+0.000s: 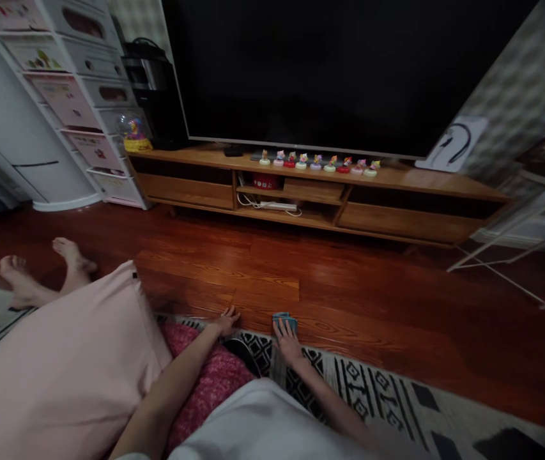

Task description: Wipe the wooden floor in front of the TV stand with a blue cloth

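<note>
My left hand lies flat on the dark wood floor at the edge of the patterned rug, fingers stretched out and holding nothing. My right hand reaches over the rug's edge, its fingers resting on a small teal object that lies on the floor. How firmly the fingers hold it does not show. A pink cushion sits to my left, and a red patterned cloth lies under my left arm.
A low wooden TV stand runs along the far wall under a large dark screen, with a row of small figurines on top. White drawers stand at left, a white rack at right. Two bare feet rest at left.
</note>
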{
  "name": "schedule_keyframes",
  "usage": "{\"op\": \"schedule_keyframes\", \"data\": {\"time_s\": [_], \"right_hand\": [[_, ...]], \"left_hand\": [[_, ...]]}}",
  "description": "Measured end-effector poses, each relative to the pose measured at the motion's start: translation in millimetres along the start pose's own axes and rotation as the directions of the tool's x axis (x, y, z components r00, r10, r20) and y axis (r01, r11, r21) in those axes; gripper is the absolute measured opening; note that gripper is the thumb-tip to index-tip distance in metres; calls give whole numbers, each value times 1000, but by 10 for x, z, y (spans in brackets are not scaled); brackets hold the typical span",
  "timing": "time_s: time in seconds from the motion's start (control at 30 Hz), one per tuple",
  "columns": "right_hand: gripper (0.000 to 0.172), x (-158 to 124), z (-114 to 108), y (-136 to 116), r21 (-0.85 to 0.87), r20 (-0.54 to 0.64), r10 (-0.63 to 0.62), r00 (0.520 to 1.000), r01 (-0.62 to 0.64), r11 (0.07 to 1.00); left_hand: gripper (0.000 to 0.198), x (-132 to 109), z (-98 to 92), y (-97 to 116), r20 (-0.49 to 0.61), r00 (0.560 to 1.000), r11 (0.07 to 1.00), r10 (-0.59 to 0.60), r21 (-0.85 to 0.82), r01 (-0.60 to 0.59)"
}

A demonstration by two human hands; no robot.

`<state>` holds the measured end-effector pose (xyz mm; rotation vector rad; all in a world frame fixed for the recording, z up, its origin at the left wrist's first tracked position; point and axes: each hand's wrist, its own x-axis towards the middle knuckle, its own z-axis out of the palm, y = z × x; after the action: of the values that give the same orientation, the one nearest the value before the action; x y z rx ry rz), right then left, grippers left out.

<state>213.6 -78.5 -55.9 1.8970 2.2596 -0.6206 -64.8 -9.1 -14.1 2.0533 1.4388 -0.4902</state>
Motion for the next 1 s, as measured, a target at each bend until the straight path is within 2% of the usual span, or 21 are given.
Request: {"op": "schedule_keyframes", "data": {"time_s": [0.1,0.27,0.37,0.47,0.63,0.73,0.83,1.0], "right_hand": [[67,100,-185,-66,10,14,9,1000,-10,1000],[66,646,-741,-179,15,37,62,997,-62,998],[66,797,-907,-238,6,34,67,997,-67,998],[66,668,-826,-264,-14,46,34,998,-33,999],[70,144,-351,-241,-1,133,-99,986,100,995],[72,-3,-233,-258,39,145,-131,981,127,991],[69,157,-384,-312,42,154,-101,983,95,995],[67,760,-816,-430,24,111,-30,993,27,999]], "left_hand": [[81,-24,-12,25,-7,1000,1000,-11,8,11],[81,-46,-29,39,-4,1000,1000,-12,10,12],[80,-35,-21,25,-20,1000,1000,-3,14,4],[79,-10,-5,12,-24,1000,1000,3,18,-3],[81,16,9,5,-15,1000,1000,14,18,-14],[81,8,6,11,-16,1000,1000,9,23,-8],[80,-12,-2,18,-24,1000,1000,8,23,-7],[77,-26,-9,18,-11,1000,1000,-2,6,2]]}}
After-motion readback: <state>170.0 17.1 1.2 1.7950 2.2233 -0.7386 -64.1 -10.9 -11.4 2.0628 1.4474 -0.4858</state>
